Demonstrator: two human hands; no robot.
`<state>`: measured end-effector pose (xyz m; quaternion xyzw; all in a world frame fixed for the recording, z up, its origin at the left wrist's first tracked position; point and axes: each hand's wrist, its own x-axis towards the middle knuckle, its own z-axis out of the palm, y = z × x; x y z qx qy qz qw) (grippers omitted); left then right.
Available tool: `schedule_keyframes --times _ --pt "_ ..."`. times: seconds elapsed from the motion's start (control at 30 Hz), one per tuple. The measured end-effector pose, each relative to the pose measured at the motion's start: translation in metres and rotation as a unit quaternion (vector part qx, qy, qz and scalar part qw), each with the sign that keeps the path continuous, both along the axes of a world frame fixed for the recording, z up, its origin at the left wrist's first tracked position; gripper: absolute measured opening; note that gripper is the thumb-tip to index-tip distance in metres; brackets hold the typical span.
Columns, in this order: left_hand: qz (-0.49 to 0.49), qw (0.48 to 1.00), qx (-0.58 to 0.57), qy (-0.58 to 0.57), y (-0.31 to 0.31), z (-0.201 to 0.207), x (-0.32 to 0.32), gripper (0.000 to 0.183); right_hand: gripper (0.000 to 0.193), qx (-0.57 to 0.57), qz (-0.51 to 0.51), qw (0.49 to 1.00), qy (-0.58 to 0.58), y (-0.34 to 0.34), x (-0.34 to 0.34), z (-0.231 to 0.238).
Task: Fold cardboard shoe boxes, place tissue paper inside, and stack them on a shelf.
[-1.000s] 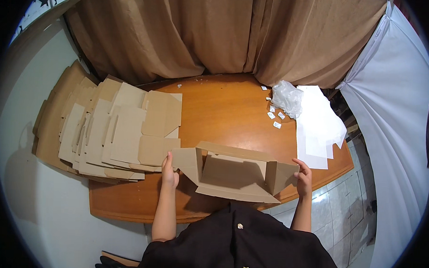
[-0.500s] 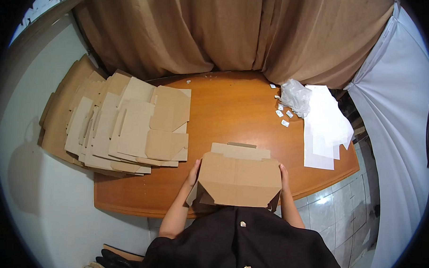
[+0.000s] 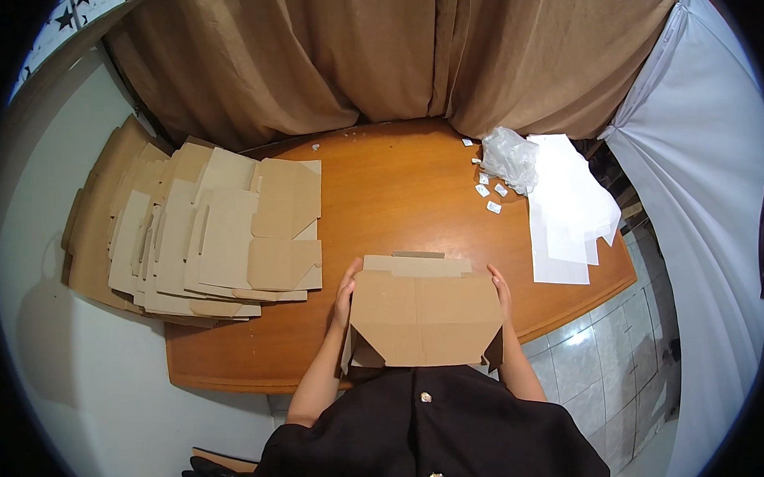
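Observation:
A partly folded brown cardboard box (image 3: 424, 311) is at the near edge of the table, close against my body. Its far flap stands out past the top panel, and slanted corners show at the near side. My left hand (image 3: 345, 294) presses along the box's left side, fingers pointing away from me. On the opposite side my right hand (image 3: 499, 293) holds the right wall, its fingertips near the far corner. The box is gripped between both palms. Its underside and inside are hidden.
Several flattened cardboard boxes (image 3: 222, 233) lie overlapped at the left, against the wall. On the right are white paper sheets (image 3: 558, 245), a crumpled clear plastic bag (image 3: 509, 159) and several small white packets (image 3: 493, 207). Brown curtains (image 3: 388, 54) hang behind the wooden table (image 3: 400, 189).
My hands have slid farther forward along the box's sides, and its side flaps stand more upright. The whole view has shifted slightly.

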<state>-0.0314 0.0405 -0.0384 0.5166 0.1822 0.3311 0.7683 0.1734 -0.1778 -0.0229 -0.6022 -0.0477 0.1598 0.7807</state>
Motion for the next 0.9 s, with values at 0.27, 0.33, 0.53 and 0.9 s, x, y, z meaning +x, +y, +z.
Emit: schedule_keyframes --times 0.27,0.33,0.53,0.9 --pt "0.002 0.981 -0.178 0.079 0.016 -0.025 0.002 0.035 0.039 -0.044 0.099 0.979 0.172 0.014 0.015 0.001" --pt "0.011 0.961 -0.261 0.089 0.014 0.004 0.015 0.034 0.039 -0.045 0.096 0.989 0.100 0.019 0.038 -0.014" --pt "-0.027 0.945 -0.309 0.099 0.042 -0.046 0.031 0.036 0.037 -0.190 0.065 0.979 -0.025 0.027 0.108 -0.074" --pt "0.347 0.927 -0.087 0.114 0.047 0.029 0.000 0.034 0.073 -0.170 0.127 0.974 -0.076 0.009 0.025 0.066"
